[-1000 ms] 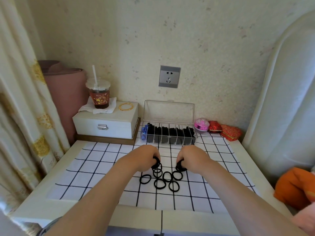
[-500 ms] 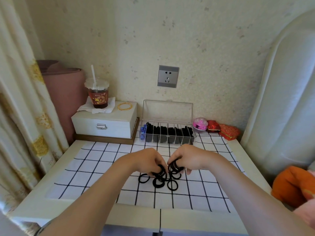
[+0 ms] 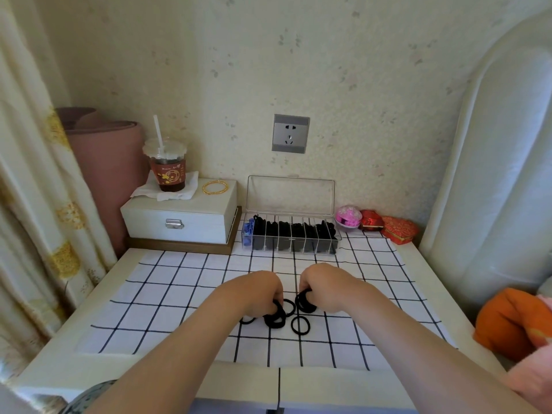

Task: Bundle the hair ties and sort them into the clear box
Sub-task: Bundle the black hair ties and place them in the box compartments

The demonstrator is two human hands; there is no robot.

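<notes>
Head view, one frame. I log both hands low over the checked cloth on the counter, near its middle.

Right hand: fingers curled round a bundle of black ties, which loops over them and hangs just above the cloth. Firm grip.

Left hand: fingers bent down into the loose hair ties just beside the bundle. They touch the top of the pile; I cannot tell whether they pinch one, as the knuckles hide the tips.

Loose ties: a few black rings flat on the cloth under and in front of the hands, some overlapping, one lying apart nearest me.

Clear box: at the back of the counter against the wall, lid upright. Its divided compartments hold black ties; the leftmost one holds something blue.

Left of the box: a white case carrying a drink cup and a gold bangle.
</notes>
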